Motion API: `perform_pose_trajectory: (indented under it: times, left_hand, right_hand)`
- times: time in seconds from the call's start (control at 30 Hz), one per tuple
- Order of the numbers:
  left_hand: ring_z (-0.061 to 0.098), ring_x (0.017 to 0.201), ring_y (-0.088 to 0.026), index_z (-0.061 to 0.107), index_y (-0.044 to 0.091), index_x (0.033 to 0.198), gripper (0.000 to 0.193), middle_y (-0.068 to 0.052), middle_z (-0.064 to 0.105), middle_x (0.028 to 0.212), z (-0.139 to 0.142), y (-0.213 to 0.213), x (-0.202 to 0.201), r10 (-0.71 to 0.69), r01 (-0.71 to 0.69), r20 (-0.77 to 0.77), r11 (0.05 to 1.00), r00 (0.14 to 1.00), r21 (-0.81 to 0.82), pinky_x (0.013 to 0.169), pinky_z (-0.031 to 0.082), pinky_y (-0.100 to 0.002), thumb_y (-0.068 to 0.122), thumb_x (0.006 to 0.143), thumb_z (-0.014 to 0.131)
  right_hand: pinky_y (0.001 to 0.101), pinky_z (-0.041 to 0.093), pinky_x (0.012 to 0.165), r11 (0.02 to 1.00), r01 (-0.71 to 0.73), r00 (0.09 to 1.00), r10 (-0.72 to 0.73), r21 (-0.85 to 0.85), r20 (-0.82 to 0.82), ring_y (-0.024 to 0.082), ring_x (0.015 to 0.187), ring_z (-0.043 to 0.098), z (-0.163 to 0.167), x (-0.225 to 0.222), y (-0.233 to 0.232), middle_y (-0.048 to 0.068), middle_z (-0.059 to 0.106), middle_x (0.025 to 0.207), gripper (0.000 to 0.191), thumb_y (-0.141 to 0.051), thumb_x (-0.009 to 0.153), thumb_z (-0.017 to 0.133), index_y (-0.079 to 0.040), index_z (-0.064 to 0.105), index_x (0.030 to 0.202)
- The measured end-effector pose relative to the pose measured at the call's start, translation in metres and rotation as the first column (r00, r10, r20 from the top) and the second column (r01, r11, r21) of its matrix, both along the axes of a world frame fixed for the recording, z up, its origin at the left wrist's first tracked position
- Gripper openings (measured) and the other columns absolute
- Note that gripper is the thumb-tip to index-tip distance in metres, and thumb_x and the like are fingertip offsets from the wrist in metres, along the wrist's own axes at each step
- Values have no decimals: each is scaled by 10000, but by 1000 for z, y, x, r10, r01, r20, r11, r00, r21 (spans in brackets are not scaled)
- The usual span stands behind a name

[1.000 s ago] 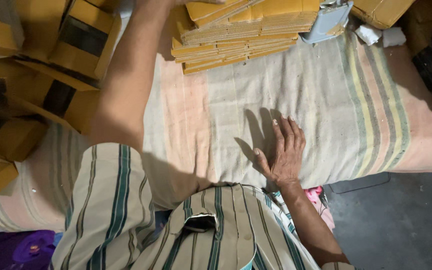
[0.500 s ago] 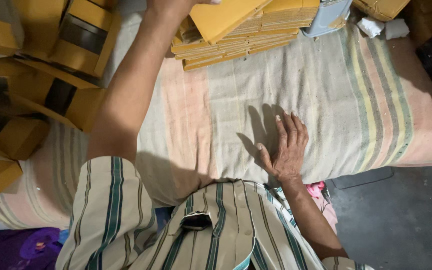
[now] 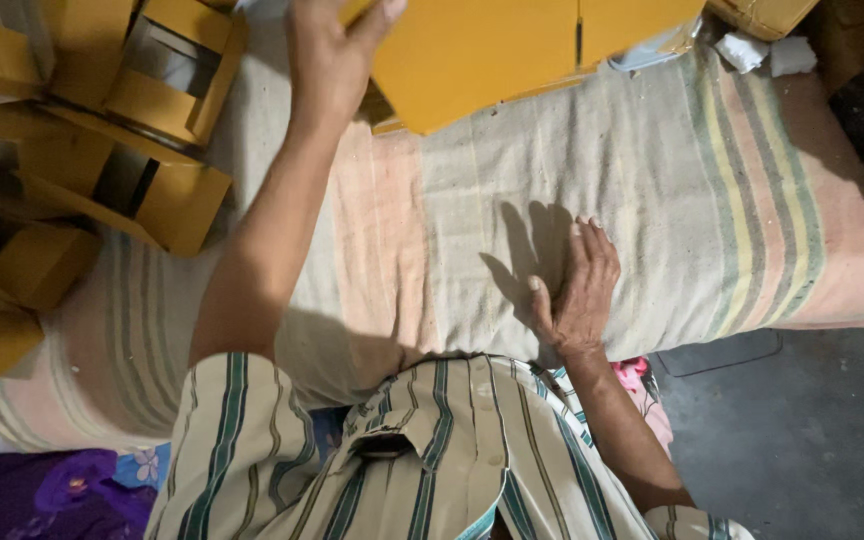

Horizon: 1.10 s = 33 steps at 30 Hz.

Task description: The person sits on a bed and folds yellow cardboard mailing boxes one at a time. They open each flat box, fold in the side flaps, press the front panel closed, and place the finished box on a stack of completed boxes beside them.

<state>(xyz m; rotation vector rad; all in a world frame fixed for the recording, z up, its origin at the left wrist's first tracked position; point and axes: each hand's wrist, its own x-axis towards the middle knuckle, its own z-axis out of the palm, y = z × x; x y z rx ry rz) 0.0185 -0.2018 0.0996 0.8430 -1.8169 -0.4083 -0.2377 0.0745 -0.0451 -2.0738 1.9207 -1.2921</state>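
Lifted yellow cardboard sheet (image 3: 512, 55) now in left hand (image 3: 332, 55)

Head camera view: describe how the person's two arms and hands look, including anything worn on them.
Both forearms are bare, with no watch, ring or glove visible on the left hand or right hand. The person wears a short-sleeved shirt, cream with dark green stripes, its sleeves ending above the elbows.

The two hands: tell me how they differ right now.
The left hand is raised at the top of the view, gripping a flat yellow cardboard sheet; the right hand holds nothing. The left hand's fingers curl over the sheet's edge, while the right hand lies flat, palm down, fingers spread on the striped cloth. The left arm stretches far forward; the right stays close to the body. Both are bare.
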Motion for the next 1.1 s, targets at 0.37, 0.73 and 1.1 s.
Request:
perform_pose_trajectory:
  times: [0.37, 0.73, 1.1]
  left_hand:
    - [665, 1023, -228, 681, -26, 1082, 163, -109, 663, 1060, -49, 56, 15, -73, 78, -72, 995, 995, 59, 917, 542, -330, -67, 945, 760]
    - [679, 1066, -152, 687, 5, 1076, 132, -75, 665, 1134, -93, 121, 23, -101, 192, -285, 931, 953, 311, 910, 624, -300, -29, 965, 751]
    - [716, 1032, -164, 687, 28, 1040, 147, -80, 703, 1088, -85, 187, 14, -191, 246, -255, 948, 948, 200, 892, 624, -292, -38, 944, 777]
  right_hand:
    - [542, 279, 1297, 999, 7, 995, -1, -52, 103, 445, 1536, 332, -9, -1, 2, 258, 342, 1662, 766, -262, 1029, 617, 7, 227, 1631]
    - [506, 259, 1349, 997, -8, 851, 48, -78, 523, 398, 1625, 293, 2, 1, 2, 253, 271, 1724, 744, -318, 1119, 574, -14, 180, 1671]
    - [442, 260, 1350, 958, 153, 757, 45, -243, 652, 282, 1616, 316, 18, -43, -18, 196, 332, 1706, 723, -561, 1152, 456, -84, 268, 1663]
